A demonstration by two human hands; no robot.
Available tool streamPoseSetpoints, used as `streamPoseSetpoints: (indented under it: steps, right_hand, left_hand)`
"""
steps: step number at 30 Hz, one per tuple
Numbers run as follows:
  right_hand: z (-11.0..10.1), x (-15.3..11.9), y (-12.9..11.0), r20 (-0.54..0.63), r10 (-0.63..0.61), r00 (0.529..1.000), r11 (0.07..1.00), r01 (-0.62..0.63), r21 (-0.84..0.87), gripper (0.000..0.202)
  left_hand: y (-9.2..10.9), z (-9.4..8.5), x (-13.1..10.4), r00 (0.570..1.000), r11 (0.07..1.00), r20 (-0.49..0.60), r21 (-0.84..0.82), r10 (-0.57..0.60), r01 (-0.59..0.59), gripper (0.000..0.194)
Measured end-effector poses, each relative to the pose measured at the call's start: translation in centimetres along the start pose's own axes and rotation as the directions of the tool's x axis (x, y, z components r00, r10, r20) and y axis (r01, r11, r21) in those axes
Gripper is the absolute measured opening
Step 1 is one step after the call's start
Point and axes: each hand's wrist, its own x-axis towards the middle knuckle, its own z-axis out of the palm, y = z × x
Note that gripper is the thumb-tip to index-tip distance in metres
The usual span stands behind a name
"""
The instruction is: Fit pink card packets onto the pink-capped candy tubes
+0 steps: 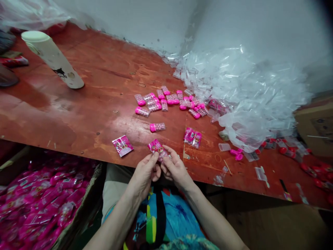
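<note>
A small pink printed sachet (156, 146) is pinched between both hands just over the table's near edge. My left hand (146, 171) grips its left side with thumb and fingers, and my right hand (174, 167) grips the right side. Ahead of them lies a clear tube with a pink cap and pink balls inside (157, 127). Another pink sachet (122, 145) rests flat to the left of my hands. To their right sits a pair of pink sachets (192, 137), side by side. Farther back are several more filled pink-capped tubes (154, 101).
A big heap of clear plastic tubes (241, 86) stands against the wall on the right. Red caps (286, 151) and a cutter (285, 190) lie along the right side. A pale bottle (53, 59) stands back left. Below the table's left edge is a box of pink sachets (44, 201).
</note>
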Motion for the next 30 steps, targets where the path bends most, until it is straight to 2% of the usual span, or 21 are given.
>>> streamPoseSetpoints:
  steps: [3, 5, 12, 16, 20, 30]
  right_hand:
    - [0.2, -0.1, -0.6, 0.077, 0.0, 0.997, 1.0, -0.002, 0.028, 0.058]
    - [0.4, -0.2, -0.8, 0.107, 0.005, 0.994, 1.0, -0.008, 0.03, 0.058]
    - [0.8, 0.1, 0.1, -0.033, -0.024, 0.999, 1.0, 0.024, -0.01, 0.054]
    - [0.8, 0.4, 0.2, -0.03, 0.002, 1.0, 1.0, -0.001, 0.01, 0.052]
    - [0.9, 0.4, 0.0, -0.033, 0.039, 0.999, 0.999, -0.038, 0.027, 0.055]
    - [0.9, 0.9, 1.1, -0.056, -0.015, 0.998, 0.999, 0.016, 0.03, 0.05]
  left_hand:
    - [0.6, -0.1, 0.1, 0.995, 0.997, -0.061, -0.026, 0.074, -0.076, 0.032]
    - [0.4, -0.2, 0.1, 0.993, 0.996, -0.076, -0.008, 0.086, -0.086, 0.032]
    - [-1.0, 0.0, 0.1, 0.996, 0.998, -0.053, 0.017, 0.067, -0.066, 0.034]
    - [-0.7, 0.0, 0.3, 0.983, 0.989, -0.129, -0.051, 0.131, -0.138, 0.036]
    - [-0.6, -0.3, 0.5, 0.955, 0.975, -0.215, -0.042, 0.205, -0.218, 0.042]
    - [-0.9, -0.6, 0.6, 0.945, 0.974, -0.244, -0.001, 0.219, -0.226, 0.038]
